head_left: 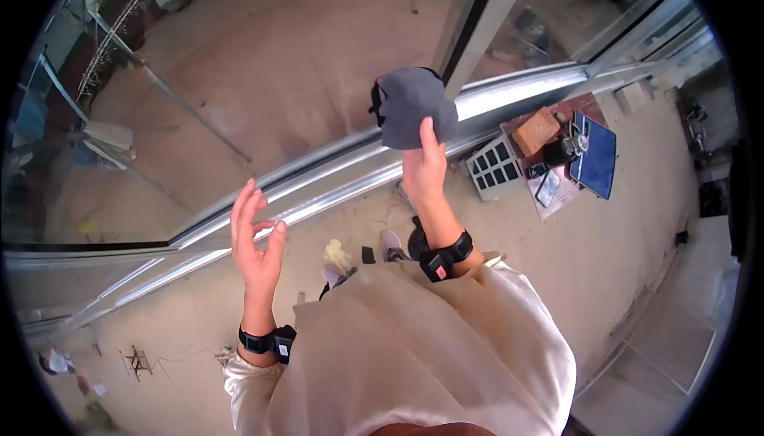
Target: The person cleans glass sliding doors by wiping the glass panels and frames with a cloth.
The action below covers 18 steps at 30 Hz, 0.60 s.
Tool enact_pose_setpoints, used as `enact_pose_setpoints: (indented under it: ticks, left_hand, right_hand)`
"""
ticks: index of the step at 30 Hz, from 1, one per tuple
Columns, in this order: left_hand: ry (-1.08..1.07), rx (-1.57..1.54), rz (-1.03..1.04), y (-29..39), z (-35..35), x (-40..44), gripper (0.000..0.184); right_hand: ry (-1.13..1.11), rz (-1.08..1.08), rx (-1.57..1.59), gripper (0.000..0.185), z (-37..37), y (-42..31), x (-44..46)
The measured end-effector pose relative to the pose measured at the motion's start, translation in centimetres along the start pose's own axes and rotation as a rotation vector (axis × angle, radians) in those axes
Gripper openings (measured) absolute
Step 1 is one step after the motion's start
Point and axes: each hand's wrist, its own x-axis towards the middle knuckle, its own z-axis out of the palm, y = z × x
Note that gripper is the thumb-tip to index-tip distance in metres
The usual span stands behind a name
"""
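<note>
A folded dark grey cloth (pixel 415 106) is in my right hand (pixel 426 167), thumb on its near face and the other fingers hidden behind it. The cloth is up in front of the window's metal upright (pixel 469 46); whether it touches the frame or the glass I cannot tell. My left hand (pixel 256 233) is raised near the window's lower rail (pixel 306 197), fingers apart and slightly bent, with nothing in it. Large glass panes (pixel 310 62) stand ahead of both hands. Each wrist wears a black band.
Right of me, a low stand carries a brick (pixel 535 131), a blue flat case (pixel 594 153), a phone (pixel 549 188) and dark items. A white slotted box (pixel 495 167) is beside it. Pale yellow gloves or cloth (pixel 337 254) lie by my feet. Left on the floor is a small wooden frame (pixel 136 363).
</note>
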Motion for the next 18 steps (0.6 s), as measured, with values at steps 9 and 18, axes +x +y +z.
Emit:
enact_pose_setpoints:
  ticks: [9, 18]
  left_hand:
    - [0.275, 0.074, -0.019, -4.4, -10.6, -3.3, 0.044]
    - [0.531, 0.786, 0.405, -0.5, -17.5, 3.0, 0.041]
  right_hand:
    - [-0.004, -1.299, -1.226, 0.067, 10.6, -3.6, 13.6]
    - [-0.189, -1.808, -1.057, 0.067, 43.1, -33.6, 26.6]
